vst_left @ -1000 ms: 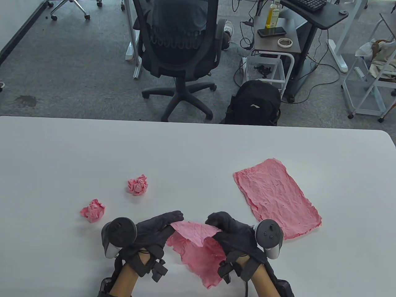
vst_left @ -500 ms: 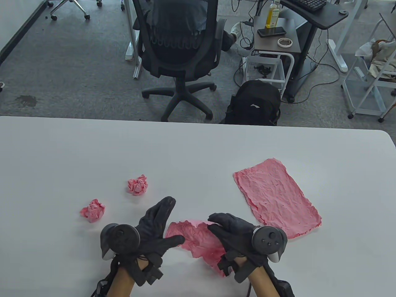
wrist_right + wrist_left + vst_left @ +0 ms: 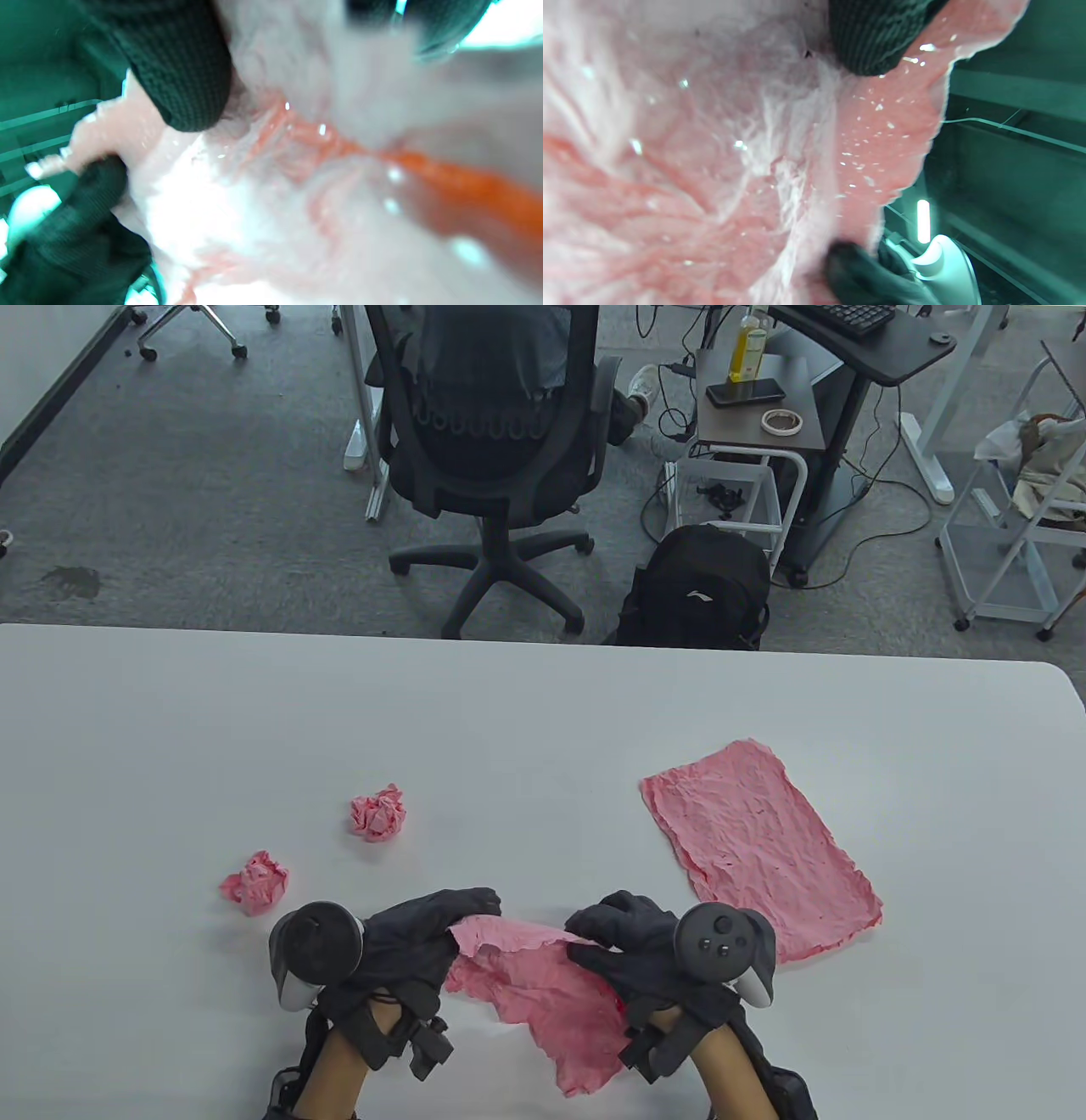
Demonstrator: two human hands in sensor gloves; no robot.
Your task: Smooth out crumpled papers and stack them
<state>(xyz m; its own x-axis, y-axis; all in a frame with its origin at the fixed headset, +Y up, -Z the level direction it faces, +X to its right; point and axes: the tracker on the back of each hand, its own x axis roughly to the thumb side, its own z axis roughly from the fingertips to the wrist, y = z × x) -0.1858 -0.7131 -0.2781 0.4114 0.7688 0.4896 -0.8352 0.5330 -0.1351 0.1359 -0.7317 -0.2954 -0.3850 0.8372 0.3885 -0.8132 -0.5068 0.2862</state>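
Pink paper (image 3: 551,993), half opened and deeply wrinkled, hung between my two hands near the front edge of the surface (image 3: 543,712), a little right of its middle. My left hand (image 3: 407,946) pinched its far left corner and my right hand (image 3: 632,942) pinched the far right one, so the top edge ran across from one grip to the other while the rest trailed toward me, its lowest tip close to the front edge. Both hands were closed on the sheet; in the wrist views a gloved fingertip (image 3: 871,38) pressed into the paper from above on the left, and another fingertip (image 3: 186,76) did the same on the right. The paper lay directly between the grips, neither hand nearer than the other, with its long axis running from the held edge back toward me. I judged that the next pull would need to go outward along that held edge, then down flat.

It looked soft, thin and ragged at the rim, with a fold curling over near my left fingers.

Toward the right edge lay the flattened sheet (image 3: 759,848), creased but flat, angled with its long side running toward the front right corner. Two crumpled balls waited to my left: one ball (image 3: 254,884) just beyond my left hand, and a farther ball (image 3: 378,813) nearer the surface's middle.
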